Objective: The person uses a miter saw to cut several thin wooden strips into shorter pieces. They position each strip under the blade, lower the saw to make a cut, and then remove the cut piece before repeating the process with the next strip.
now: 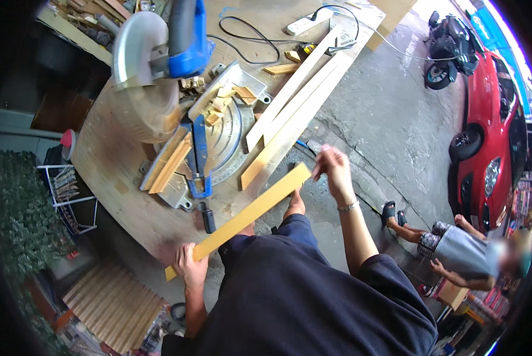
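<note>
A long, flat yellowish wooden strip [248, 218] slants up to the right in front of my body. My left hand [192, 265] is closed around it near its lower left end. Beside the upper right end is my right hand [332, 165], its fingers loosely bent and apart, seemingly just off the wood. Beyond the strip, a blue-handled miter saw [186, 56] stands on the workbench [115, 190], its round blade guard raised at the left. Small wood offcuts [221, 107] lie on the saw's base, and short wooden pieces [170, 163] rest on its near left side.
Long pale boards [290, 92] lie along the bench's right side. Behind them are a white power strip [309, 22] and a looping black cord [260, 37]. A person in a grey shirt [462, 252], a red car [488, 142] and a motorcycle [450, 50] are at right.
</note>
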Available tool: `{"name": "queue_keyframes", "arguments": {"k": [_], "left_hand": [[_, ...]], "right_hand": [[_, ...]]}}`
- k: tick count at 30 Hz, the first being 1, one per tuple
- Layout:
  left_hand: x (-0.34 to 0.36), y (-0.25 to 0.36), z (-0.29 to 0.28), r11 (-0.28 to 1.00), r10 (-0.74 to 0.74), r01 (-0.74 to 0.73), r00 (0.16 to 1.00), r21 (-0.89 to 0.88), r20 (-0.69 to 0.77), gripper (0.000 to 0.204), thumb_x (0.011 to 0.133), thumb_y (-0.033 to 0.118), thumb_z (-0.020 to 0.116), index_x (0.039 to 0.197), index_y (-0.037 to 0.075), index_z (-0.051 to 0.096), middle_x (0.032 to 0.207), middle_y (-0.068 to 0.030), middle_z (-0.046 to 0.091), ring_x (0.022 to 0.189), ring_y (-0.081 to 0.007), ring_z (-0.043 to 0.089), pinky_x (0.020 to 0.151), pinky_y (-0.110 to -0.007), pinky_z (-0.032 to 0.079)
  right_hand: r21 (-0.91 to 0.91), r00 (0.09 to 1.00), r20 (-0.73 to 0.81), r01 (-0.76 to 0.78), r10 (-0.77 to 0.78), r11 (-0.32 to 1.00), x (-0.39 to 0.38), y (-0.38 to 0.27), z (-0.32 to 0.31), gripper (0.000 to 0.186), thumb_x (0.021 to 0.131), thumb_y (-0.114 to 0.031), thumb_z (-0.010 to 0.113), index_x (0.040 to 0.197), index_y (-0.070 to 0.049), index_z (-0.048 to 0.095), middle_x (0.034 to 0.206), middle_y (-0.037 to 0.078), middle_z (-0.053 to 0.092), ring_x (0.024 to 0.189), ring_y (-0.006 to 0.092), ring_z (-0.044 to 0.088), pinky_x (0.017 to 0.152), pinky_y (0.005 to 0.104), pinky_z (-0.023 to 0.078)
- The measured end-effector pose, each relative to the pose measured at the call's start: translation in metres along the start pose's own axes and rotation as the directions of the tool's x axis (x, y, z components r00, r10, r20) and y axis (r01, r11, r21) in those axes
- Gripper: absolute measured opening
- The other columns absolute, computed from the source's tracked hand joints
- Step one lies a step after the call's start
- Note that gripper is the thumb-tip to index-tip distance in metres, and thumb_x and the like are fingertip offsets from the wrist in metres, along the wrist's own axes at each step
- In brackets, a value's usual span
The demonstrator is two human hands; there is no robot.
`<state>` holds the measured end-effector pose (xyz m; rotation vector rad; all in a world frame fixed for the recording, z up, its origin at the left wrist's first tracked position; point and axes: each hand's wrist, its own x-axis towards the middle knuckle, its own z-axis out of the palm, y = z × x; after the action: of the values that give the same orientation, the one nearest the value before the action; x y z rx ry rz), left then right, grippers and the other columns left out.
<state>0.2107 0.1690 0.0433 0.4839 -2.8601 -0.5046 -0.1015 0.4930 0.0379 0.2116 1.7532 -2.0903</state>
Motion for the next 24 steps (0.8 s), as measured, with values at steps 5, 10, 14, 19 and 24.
{"name": "queue_keyframes", "arguments": {"k": [5,10,14,19,24], "left_hand": [[0.087,0.153,0.067,0.961,-0.164,0.190,0.977,-0.202,0.135,0.046,0.076,0.036,0.086,0.104,0.008,0.061,0.096,-0.0144,0.068,0.093,-0.0383,0.065,0.080,-0.049,0.049],[0.200,0.247,0.195,0.997,-0.007,0.013,0.997,-0.079,0.074,0.045,0.092,0.039,0.070,0.120,0.006,0.057,0.106,-0.0167,0.065,0.103,-0.0372,0.063,0.085,-0.049,0.049],[0.282,0.291,0.256,0.999,-0.032,0.032,1.000,-0.009,0.001,0.044,0.091,0.032,0.072,0.120,0.004,0.056,0.111,-0.0174,0.058,0.107,-0.0365,0.060,0.088,-0.048,0.050],[0.310,0.291,0.294,0.999,-0.040,0.040,0.999,-0.005,0.000,0.047,0.090,0.022,0.072,0.130,0.004,0.055,0.120,-0.0176,0.056,0.112,-0.0366,0.056,0.094,-0.047,0.047],[0.310,0.305,0.290,0.993,0.087,-0.078,0.991,0.092,-0.098,0.052,0.091,0.026,0.070,0.138,0.009,0.054,0.129,-0.0160,0.056,0.118,-0.0359,0.053,0.100,-0.049,0.043]], "right_hand": [[-0.006,0.942,-0.326,0.078,-0.076,0.997,0.081,0.019,-0.131,0.033,0.107,-0.034,0.054,0.088,-0.008,0.062,0.061,0.000,0.057,0.049,0.0085,0.049,0.046,0.0263,0.039],[-0.132,0.968,-0.247,0.000,-0.033,0.991,0.128,0.006,-0.192,0.029,0.107,-0.031,0.054,0.094,-0.008,0.065,0.066,0.001,0.061,0.055,0.0069,0.051,0.053,0.0237,0.039],[-0.239,0.981,-0.192,-0.053,0.006,0.969,0.135,0.007,-0.232,0.031,0.107,-0.028,0.052,0.097,-0.003,0.066,0.069,0.003,0.064,0.059,0.0080,0.055,0.055,0.0247,0.044],[-0.311,0.973,-0.218,-0.143,0.076,0.940,0.116,0.011,-0.268,0.031,0.107,-0.026,0.051,0.098,0.000,0.066,0.074,0.006,0.065,0.064,0.0103,0.060,0.059,0.0268,0.049],[-0.255,0.944,-0.272,-0.255,0.184,0.933,0.101,0.028,-0.293,0.030,0.107,-0.026,0.051,0.099,-0.001,0.065,0.074,0.005,0.065,0.063,0.0098,0.059,0.058,0.0259,0.048]]}}
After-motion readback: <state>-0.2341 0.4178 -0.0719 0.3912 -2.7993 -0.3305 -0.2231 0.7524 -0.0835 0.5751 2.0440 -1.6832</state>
